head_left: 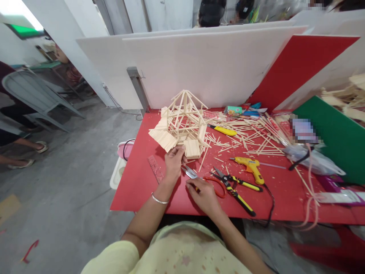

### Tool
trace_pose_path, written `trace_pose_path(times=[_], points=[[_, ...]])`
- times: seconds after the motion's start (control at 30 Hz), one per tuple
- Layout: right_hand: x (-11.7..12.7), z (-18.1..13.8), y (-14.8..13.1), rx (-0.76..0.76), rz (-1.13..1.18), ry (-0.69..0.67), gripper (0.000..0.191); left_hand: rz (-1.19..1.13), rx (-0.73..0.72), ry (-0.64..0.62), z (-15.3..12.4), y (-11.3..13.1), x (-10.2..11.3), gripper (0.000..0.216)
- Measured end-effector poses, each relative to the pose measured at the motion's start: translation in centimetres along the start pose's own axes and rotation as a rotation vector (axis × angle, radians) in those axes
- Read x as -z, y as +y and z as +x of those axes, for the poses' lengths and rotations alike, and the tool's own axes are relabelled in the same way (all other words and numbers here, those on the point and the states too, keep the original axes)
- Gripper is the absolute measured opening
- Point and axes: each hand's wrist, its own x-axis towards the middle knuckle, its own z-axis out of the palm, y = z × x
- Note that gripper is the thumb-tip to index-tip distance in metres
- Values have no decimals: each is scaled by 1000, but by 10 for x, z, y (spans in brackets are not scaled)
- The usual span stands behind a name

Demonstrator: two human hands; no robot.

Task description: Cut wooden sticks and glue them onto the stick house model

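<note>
Pinching lower front edge of wooden-stick pavilion model (pixel 186 136): left hand (pixel 174 159). Right hand (pixel 203 193), fingers curled, over red-handled scissors (pixel 190 173) (whether gripping, cannot tell). Model at left of red tabletop (pixel 128 190); shears (pixel 228 182), yellow glue gun (pixel 252 167) nearer wearer, rightward.

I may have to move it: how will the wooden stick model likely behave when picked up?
The wooden stick model is probably light for its size, since its top is mostly gaps between thin sticks. Those slim sticks also suggest it could be fragile if squeezed. The slatted panels jutting out low down might snag if it is pushed.
</note>
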Motion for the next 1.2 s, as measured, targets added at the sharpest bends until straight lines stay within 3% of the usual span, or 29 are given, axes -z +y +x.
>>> trace_pose_path(times=[0.17, 0.37, 0.57, 0.7, 0.8, 1.07, 1.2], points=[[-1, 0, -1, 10, -7, 2, 19, -4, 3, 4, 1, 0, -1, 34], [7, -5, 3, 25, -83, 0, 22, 20, -42, -7, -16, 18, 3, 36], [63, -22, 39, -62, -344, 194, 26, 56, -75, 0, -46, -3, 32, 28], [104, -40, 68, -237, -539, 285, 32, 13, 52, -174, -62, -23, 36, 24], [119, -50, 78, -294, -640, 288, 36, -5, 59, -265, -69, -25, 28, 23], [130, -41, 57, -317, -667, 291, 38, 101, -14, -351, -73, -21, 19, 23], [118, -28, 32, -286, -614, 198, 32, 187, 25, -312, -75, -26, 22, 28]])
